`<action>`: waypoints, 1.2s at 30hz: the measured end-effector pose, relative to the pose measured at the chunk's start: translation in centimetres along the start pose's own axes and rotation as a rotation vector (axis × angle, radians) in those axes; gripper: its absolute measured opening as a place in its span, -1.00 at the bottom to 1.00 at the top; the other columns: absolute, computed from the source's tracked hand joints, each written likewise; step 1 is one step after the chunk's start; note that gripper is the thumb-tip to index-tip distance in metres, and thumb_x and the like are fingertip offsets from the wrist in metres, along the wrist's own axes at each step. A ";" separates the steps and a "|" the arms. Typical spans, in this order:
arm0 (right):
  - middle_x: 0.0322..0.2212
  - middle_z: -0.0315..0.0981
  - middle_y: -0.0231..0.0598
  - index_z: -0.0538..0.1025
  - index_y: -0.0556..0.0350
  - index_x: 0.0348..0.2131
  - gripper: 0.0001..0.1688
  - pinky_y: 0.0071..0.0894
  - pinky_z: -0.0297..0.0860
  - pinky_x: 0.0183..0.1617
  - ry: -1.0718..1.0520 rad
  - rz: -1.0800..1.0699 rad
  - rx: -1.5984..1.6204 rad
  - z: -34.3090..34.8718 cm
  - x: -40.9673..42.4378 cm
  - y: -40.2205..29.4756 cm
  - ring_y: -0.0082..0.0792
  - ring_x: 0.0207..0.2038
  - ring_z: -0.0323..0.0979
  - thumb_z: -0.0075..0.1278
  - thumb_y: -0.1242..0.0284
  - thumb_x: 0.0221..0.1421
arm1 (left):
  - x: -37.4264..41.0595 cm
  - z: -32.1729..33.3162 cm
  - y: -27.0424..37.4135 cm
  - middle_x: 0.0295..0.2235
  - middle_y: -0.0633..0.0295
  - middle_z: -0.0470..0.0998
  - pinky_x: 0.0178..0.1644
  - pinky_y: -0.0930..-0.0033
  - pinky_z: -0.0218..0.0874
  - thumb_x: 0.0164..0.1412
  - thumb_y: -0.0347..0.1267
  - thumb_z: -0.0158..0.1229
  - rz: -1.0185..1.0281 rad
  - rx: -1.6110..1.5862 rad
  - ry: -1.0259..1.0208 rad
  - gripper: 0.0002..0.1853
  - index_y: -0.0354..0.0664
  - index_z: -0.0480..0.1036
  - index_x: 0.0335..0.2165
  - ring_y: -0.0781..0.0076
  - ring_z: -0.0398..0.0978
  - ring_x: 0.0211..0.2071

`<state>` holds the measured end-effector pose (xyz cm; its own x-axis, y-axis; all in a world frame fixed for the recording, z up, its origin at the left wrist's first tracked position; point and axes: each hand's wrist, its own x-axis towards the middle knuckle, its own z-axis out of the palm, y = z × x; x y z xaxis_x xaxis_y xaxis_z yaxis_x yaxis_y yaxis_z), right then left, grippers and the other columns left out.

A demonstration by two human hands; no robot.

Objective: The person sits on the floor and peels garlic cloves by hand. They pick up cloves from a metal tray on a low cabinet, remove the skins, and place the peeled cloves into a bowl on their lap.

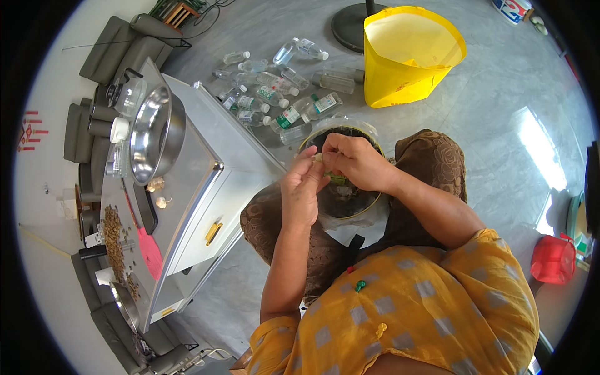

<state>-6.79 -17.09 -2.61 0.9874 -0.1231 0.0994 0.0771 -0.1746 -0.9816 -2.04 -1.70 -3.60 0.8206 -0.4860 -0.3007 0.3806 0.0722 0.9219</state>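
Note:
My left hand (302,185) and my right hand (358,161) meet in front of me. Between their fingertips is a small pale piece (318,157), which looks like a garlic clove; the fingers partly cover it. Right below the hands stands a round dark bin (349,206) with a yellow rim and a clear plastic liner, between my knees. Something green and some pale scraps lie inside it. On the table to the left lie a garlic bulb (161,202) and another pale bulb or piece (155,183), near a large stainless steel bowl (158,136).
The grey table (187,187) also bears a pink fly swatter (150,253), a black phone-like object (146,208), small brown pieces (113,234) and a glass pot (131,96). Several plastic bottles (276,84) lie on the floor beside a yellow bag (412,70). A red basket (553,260) stands right.

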 end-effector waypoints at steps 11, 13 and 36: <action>-0.60 0.41 -0.12 0.39 0.23 -0.44 -0.85 -0.40 0.33 -0.45 0.146 -0.085 -0.045 -0.3 -0.1 -0.9 -0.30 -0.52 0.45 0.02 0.48 0.03 | 0.4 -1.6 -0.1 -0.23 0.21 0.48 -0.25 0.31 0.42 0.28 -0.35 -0.07 -0.189 -0.338 -0.208 -0.77 -0.26 0.36 -0.18 0.41 0.47 -0.20; -0.57 0.42 -0.10 0.38 0.24 -0.45 -0.83 -0.37 0.34 -0.44 0.106 -0.297 -0.224 0.0 -0.1 -0.7 -0.24 -0.50 0.46 0.03 0.48 0.00 | 0.8 -2.0 -0.2 -0.25 0.21 0.48 -0.24 0.32 0.40 0.29 -0.31 -0.11 -0.232 -0.470 -0.289 -0.76 -0.24 0.36 -0.20 0.42 0.47 -0.22; -0.42 0.46 -0.20 0.38 0.22 -0.15 -0.72 -0.46 0.39 -0.29 0.067 -0.192 0.042 0.0 -0.1 -1.8 -0.42 -0.41 0.47 -0.09 0.60 0.08 | 0.1 -0.2 0.4 -0.38 0.28 0.47 -0.44 0.54 0.21 0.23 -0.36 -0.03 -0.228 -0.484 -0.249 -0.81 -0.20 0.39 -0.22 0.51 0.40 -0.43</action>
<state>-6.98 -16.74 -0.85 0.9427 -0.1563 0.2948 0.2703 -0.1603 -0.9493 -1.71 -1.54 -3.27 0.5925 -0.7218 -0.3578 0.7350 0.3024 0.6069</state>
